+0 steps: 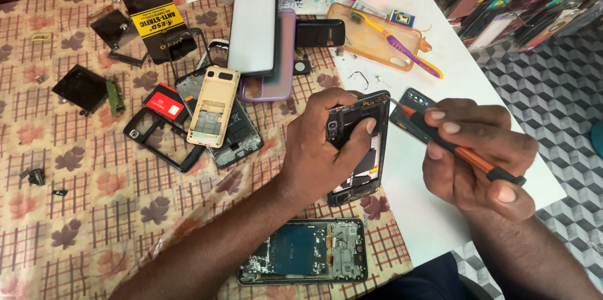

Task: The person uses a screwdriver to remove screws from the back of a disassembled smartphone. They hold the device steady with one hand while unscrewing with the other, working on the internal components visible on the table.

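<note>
Left hand [320,143] fingers closed round opened phone frame [361,149] near table's right edge; right hand [477,155] fingers pinch orange-black screwdriver [458,149], tip at frame's top corner. Black-yellow rectangular packet [154,20] at far edge

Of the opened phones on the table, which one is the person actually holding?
The dark opened phone gripped by the left hand, at the cloth's edge; the other opened phone, nearest the camera, lies untouched.

- My left hand [320,143] and forearm are bare, with no sleeve, ring or watch.
- My right hand [477,155] is bare too, its nails short and pale.
</note>
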